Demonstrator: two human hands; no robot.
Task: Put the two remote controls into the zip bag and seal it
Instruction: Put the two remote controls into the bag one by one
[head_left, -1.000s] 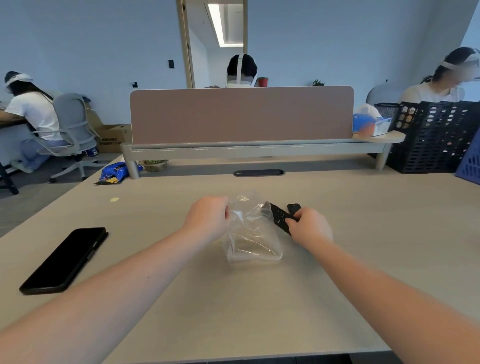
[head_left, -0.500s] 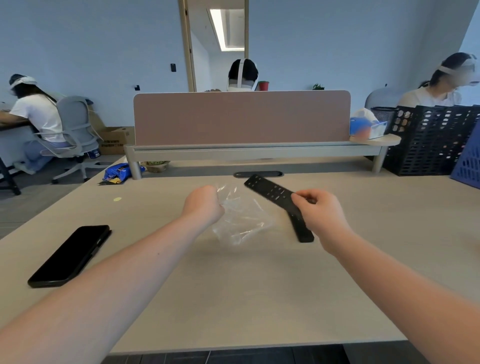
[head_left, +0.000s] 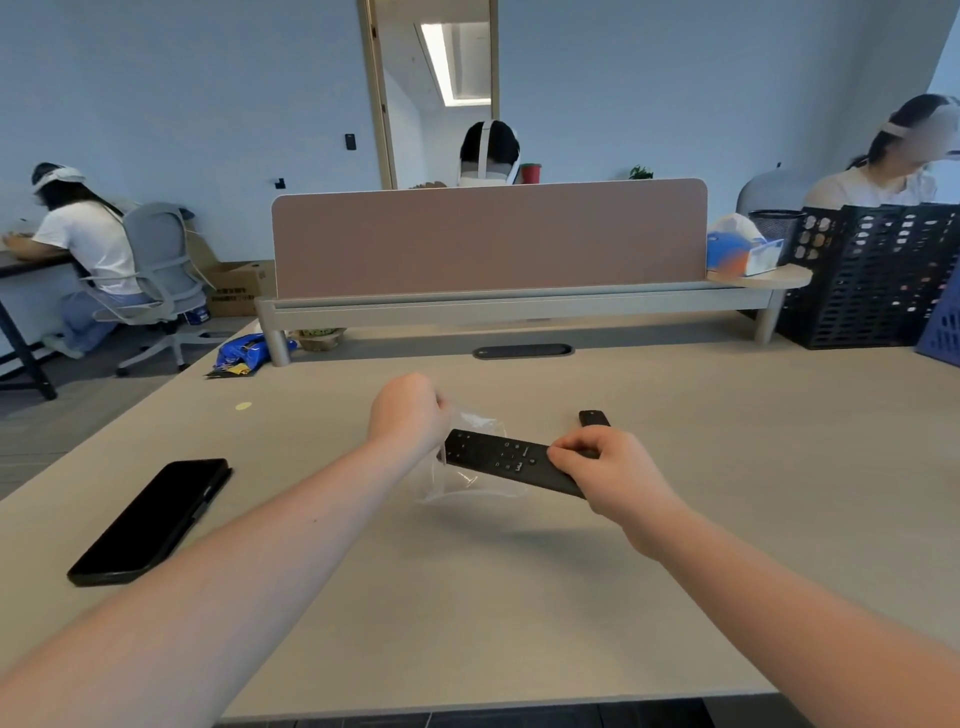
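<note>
Head view: left hand (head_left: 410, 413) pinches zip bag (head_left: 470, 467), right hand (head_left: 605, 470) grips remote (head_left: 506, 460).

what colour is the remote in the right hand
Black, with small pale button markings; the remote shows clearly in the head view.

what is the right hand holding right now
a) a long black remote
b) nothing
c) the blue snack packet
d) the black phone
a: the right hand is closed around one end of the long black remote, whose other end points toward the zip bag held by the left hand.
</note>
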